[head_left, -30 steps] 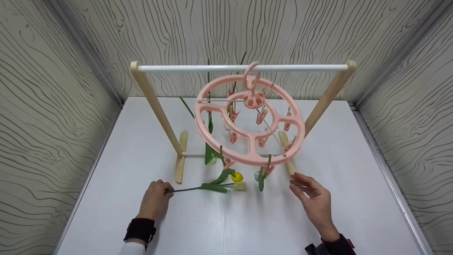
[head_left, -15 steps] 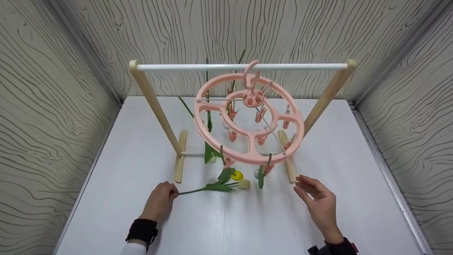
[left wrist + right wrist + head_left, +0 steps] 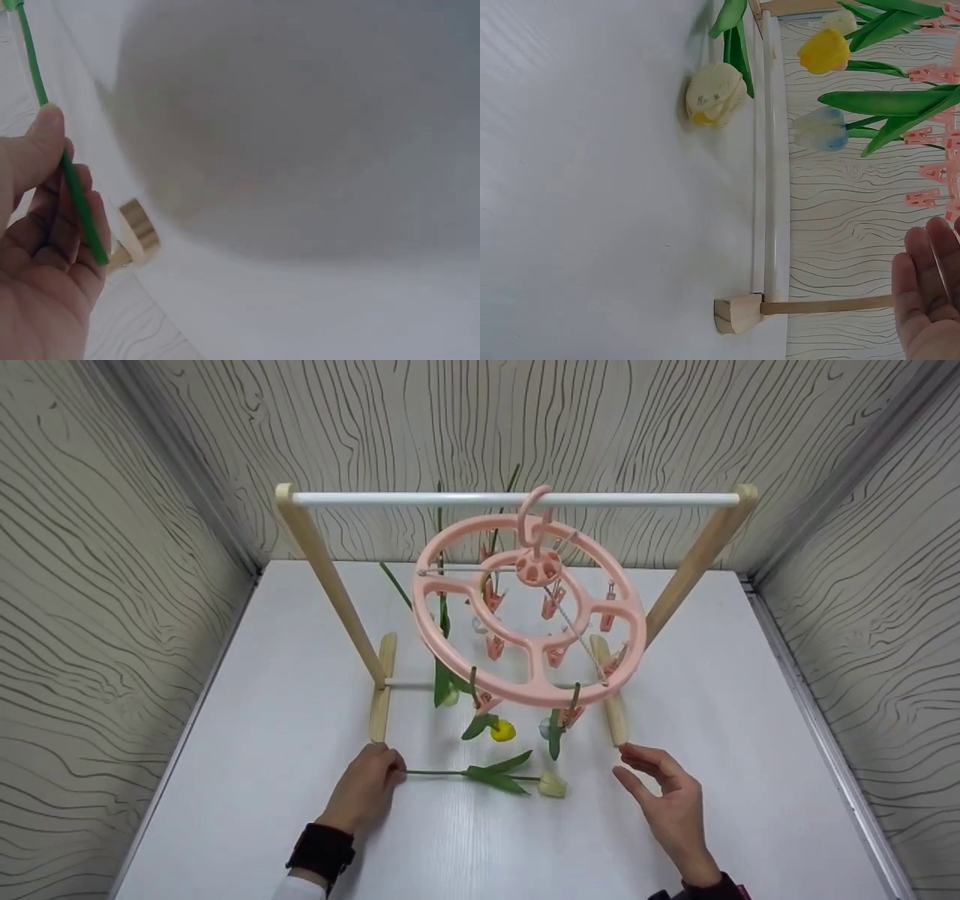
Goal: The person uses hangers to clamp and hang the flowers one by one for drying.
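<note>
My left hand pinches the end of a green stem in the head view. That stem belongs to a white artificial tulip, its bloom pointing right, low over the table. In the left wrist view the stem runs between thumb and fingers of the left hand. My right hand holds nothing; its thumb and fingers are parted, near the rack's right foot. Above hangs a pink round clip hanger. From its clips a yellow tulip and a pale blue tulip hang upside down.
A wooden rack with a white bar carries the hanger. Its left foot and right foot stand on the white table. Another white tulip hangs at the left. Patterned panels surround the table.
My left hand has moved right and slightly toward me with the white tulip, whose bloom now lies clear of the yellow one. The right hand has shifted only a little.
</note>
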`<state>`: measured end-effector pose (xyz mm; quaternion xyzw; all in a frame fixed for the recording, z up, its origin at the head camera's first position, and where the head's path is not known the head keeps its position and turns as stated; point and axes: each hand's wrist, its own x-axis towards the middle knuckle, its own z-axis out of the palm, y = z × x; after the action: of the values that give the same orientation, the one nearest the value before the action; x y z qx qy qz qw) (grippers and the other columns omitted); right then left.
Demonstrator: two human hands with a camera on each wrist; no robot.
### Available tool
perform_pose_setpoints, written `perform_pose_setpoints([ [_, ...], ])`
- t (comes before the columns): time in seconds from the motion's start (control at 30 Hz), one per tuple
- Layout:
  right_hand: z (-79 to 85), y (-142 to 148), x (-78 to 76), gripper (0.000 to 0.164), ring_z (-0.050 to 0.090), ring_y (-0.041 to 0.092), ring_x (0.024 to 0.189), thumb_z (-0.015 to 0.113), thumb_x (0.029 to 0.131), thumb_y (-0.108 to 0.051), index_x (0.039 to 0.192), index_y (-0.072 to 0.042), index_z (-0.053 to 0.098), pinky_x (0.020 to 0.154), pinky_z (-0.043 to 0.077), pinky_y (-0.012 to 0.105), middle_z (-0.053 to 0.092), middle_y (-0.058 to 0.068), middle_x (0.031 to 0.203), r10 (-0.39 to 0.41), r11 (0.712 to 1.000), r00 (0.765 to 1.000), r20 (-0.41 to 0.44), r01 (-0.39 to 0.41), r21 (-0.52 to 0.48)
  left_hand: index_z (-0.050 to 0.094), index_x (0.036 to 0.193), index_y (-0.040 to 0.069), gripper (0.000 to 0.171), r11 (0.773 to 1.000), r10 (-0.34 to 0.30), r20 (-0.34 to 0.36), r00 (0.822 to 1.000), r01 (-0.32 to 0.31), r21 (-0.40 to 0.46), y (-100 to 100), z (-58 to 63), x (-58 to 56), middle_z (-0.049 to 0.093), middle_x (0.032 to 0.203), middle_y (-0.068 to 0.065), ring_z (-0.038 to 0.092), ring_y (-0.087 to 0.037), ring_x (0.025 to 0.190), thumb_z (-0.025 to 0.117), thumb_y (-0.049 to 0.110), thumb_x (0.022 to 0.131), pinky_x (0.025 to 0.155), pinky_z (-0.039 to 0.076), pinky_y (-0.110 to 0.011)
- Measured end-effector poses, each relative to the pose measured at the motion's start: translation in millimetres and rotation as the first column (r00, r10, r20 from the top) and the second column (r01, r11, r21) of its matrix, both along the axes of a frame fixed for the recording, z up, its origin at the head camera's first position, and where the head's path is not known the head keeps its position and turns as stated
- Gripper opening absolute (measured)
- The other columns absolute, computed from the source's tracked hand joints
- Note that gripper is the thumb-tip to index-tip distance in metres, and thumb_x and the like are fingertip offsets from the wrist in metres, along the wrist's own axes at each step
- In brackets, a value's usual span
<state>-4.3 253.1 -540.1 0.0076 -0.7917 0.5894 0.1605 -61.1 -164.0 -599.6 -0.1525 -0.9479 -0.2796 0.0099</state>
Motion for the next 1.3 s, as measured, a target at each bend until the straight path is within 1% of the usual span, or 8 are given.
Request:
perform_pose_setpoints([
  [0.17, -10.5, -8.4, 5.9, 0.034, 0.064, 0.011, 0.095, 0.074, 0.077, -0.012, 0.109, -0.012, 0.064, 0.082, 0.051, 0.013, 0.068, 0.003, 0.104, 0.110, 0.984, 0.994, 0.014, -0.111, 0.138, 0.065, 0.083, 0.015, 0.007, 0.998, -0.050, -0.064, 0.997, 0.049, -0.027, 13.0, 4.3, 1.9, 0.057, 0.080, 0.006, 0.050, -0.006, 0.078, 0.069, 0.010, 0.080, 0.066, 0.047, -0.022],
  [0.37, -13.9, -28.6, 13.4, 0.031, 0.065, 0.007, 0.091, 0.074, 0.077, -0.023, 0.106, -0.024, 0.065, 0.078, 0.053, 0.016, 0.068, -0.010, 0.100, 0.283, 0.911, 0.957, 0.068, -0.291, 0.291, 0.065, 0.083, 0.015, 0.007, 0.994, -0.107, -0.106, 0.989, 0.103, -0.037, 32.5, 11.3, 5.9, 0.059, 0.079, 0.005, 0.048, -0.007, 0.076, 0.070, 0.014, 0.079, 0.064, 0.046, -0.019],
  [0.53, -10.7, -48.0, 15.9, 0.031, 0.064, 0.003, 0.093, 0.073, 0.076, -0.033, 0.106, -0.029, 0.065, 0.077, 0.056, 0.021, 0.066, -0.016, 0.101, 0.351, 0.844, 0.929, 0.115, -0.367, 0.392, 0.064, 0.083, 0.015, 0.005, 0.991, -0.126, -0.134, 0.983, 0.118, -0.065, 51.3, 20.0, 9.6, 0.057, 0.078, 0.005, 0.049, -0.008, 0.075, 0.069, 0.017, 0.081, 0.063, 0.046, -0.019],
  [0.7, -6.4, -66.1, 15.4, 0.032, 0.061, 0.000, 0.094, 0.073, 0.076, -0.036, 0.107, -0.035, 0.063, 0.077, 0.056, 0.023, 0.064, -0.018, 0.102, 0.344, 0.793, 0.933, 0.104, -0.348, 0.500, 0.064, 0.080, 0.015, 0.005, 0.985, -0.147, -0.156, 0.977, 0.132, -0.107, 69.9, 26.9, 14.5, 0.056, 0.075, 0.006, 0.048, -0.007, 0.071, 0.069, 0.015, 0.081, 0.061, 0.043, -0.016],
  [0.9, -3.8, -80.9, 11.1, 0.031, 0.060, 0.004, 0.091, 0.075, 0.076, -0.028, 0.106, -0.027, 0.066, 0.072, 0.056, 0.023, 0.066, -0.011, 0.100, 0.354, 0.759, 0.931, 0.087, -0.340, 0.555, 0.063, 0.077, 0.016, 0.009, 0.982, -0.172, -0.164, 0.971, 0.155, -0.112, 89.5, 34.5, 23.9, 0.055, 0.071, 0.006, 0.044, -0.006, 0.068, 0.067, 0.008, 0.079, 0.058, 0.038, -0.014],
  [1.07, -3.3, -88.2, 8.3, 0.033, 0.061, 0.006, 0.092, 0.076, 0.074, -0.024, 0.106, -0.026, 0.066, 0.074, 0.056, 0.023, 0.066, -0.010, 0.100, 0.322, 0.701, 0.942, 0.095, -0.304, 0.645, 0.062, 0.078, 0.016, 0.007, 0.979, -0.173, -0.115, 0.978, 0.158, -0.129, 102.5, 42.8, 29.9, 0.056, 0.073, 0.006, 0.043, -0.005, 0.068, 0.064, 0.010, 0.081, 0.059, 0.038, -0.014],
  [1.17, -3.9, -91.3, 8.2, 0.034, 0.061, 0.006, 0.093, 0.077, 0.073, -0.022, 0.105, -0.026, 0.066, 0.075, 0.056, 0.024, 0.065, -0.011, 0.101, 0.299, 0.666, 0.948, 0.105, -0.287, 0.689, 0.062, 0.078, 0.017, 0.006, 0.976, -0.170, -0.114, 0.979, 0.151, -0.158, 108.3, 48.6, 33.1, 0.057, 0.073, 0.006, 0.043, -0.005, 0.067, 0.065, 0.012, 0.081, 0.057, 0.038, -0.014],
  [1.3, -4.6, -95.2, 8.1, 0.034, 0.061, 0.007, 0.091, 0.078, 0.072, -0.019, 0.103, -0.024, 0.067, 0.075, 0.055, 0.025, 0.065, -0.010, 0.099, 0.292, 0.644, 0.953, 0.080, -0.258, 0.720, 0.063, 0.078, 0.018, 0.006, 0.974, -0.166, -0.141, 0.976, 0.140, -0.181, 114.8, 55.6, 36.9, 0.057, 0.073, 0.006, 0.044, -0.006, 0.067, 0.067, 0.015, 0.080, 0.056, 0.037, -0.013],
])
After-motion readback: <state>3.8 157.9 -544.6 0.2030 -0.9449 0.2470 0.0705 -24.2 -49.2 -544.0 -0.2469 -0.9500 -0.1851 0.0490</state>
